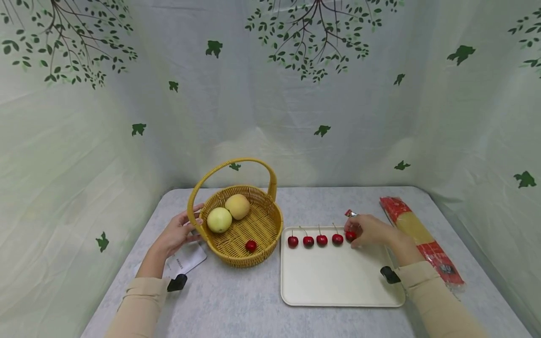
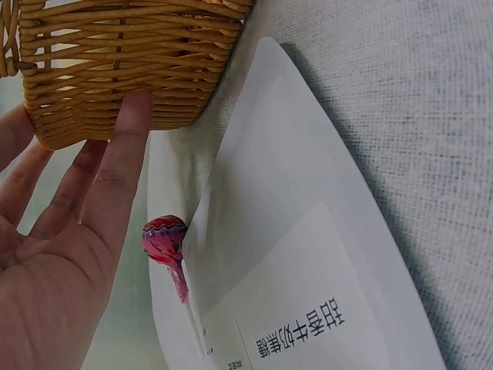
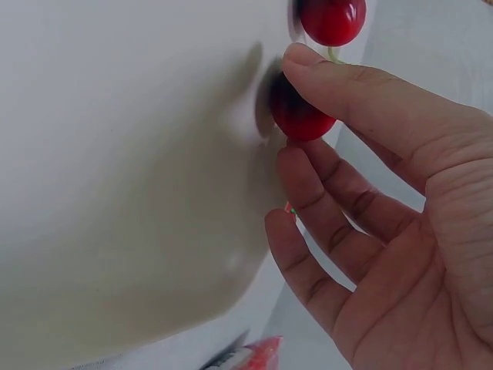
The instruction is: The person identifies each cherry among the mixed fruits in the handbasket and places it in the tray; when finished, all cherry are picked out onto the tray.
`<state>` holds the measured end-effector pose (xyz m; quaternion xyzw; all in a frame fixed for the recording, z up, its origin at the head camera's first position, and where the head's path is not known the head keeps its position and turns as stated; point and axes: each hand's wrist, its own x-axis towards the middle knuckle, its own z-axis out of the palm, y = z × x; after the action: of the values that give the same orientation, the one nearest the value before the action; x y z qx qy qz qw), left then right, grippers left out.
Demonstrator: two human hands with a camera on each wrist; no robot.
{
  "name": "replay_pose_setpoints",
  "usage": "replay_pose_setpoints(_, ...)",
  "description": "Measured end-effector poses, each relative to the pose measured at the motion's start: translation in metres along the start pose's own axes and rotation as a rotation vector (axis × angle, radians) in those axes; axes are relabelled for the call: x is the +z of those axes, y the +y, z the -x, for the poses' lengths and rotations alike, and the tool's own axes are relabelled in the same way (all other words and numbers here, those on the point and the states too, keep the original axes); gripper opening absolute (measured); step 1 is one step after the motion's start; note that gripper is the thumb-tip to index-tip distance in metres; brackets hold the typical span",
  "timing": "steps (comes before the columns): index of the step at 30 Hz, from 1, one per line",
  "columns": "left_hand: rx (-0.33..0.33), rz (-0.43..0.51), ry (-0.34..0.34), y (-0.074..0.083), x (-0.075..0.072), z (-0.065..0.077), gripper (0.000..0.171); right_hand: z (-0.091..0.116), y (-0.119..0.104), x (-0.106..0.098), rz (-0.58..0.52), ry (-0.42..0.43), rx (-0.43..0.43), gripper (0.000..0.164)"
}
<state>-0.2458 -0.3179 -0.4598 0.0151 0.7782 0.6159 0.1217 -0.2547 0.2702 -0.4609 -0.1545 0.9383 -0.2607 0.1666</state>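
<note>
A yellow wicker basket (image 1: 270, 249) with an arched handle stands left of centre. Two round pale yellow fruits (image 1: 219, 220) and one cherry (image 1: 251, 246) lie in it. My left hand (image 1: 173, 237) rests against its left side, fingers fairly straight and one fingertip touching the weave (image 2: 139, 69) in the left wrist view. At the far right part of a cream tray (image 1: 334, 281), my right hand (image 1: 374, 231) pinches a dark red cherry (image 3: 304, 116) between thumb and fingers. Several stemmed cherries (image 1: 321, 240) continue the row leftward along the tray's back edge.
A white pouch (image 1: 186, 258) with printed label lies under my left wrist, with a wrapped lollipop (image 2: 164, 240) beside it. A small red-wrapped candy (image 1: 350, 213) is behind the tray. A red-and-clear noodle packet (image 1: 422, 239) lies right of my right forearm.
</note>
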Motion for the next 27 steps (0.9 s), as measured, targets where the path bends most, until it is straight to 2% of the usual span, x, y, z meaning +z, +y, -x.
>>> replay_pose_setpoints(7,-0.005,0.001,0.004,-0.001,-0.001,0.0,0.066,0.001,0.002,-0.003,-0.012,-0.001,-0.02,0.037)
replay_pose_setpoints(17,0.003,-0.006,-0.01,0.0,0.002,-0.003,0.067,0.003,-0.005,-0.025,-0.001,0.005,-0.096,0.033)
replay_pose_setpoints(20,-0.003,-0.013,-0.007,-0.001,0.001,-0.001,0.067,-0.004,-0.018,-0.029,0.015,0.005,-0.105,0.031)
replay_pose_setpoints(27,0.008,-0.003,-0.014,-0.003,0.0,0.0,0.069,-0.024,-0.066,-0.03,0.068,-0.013,-0.138,0.027)
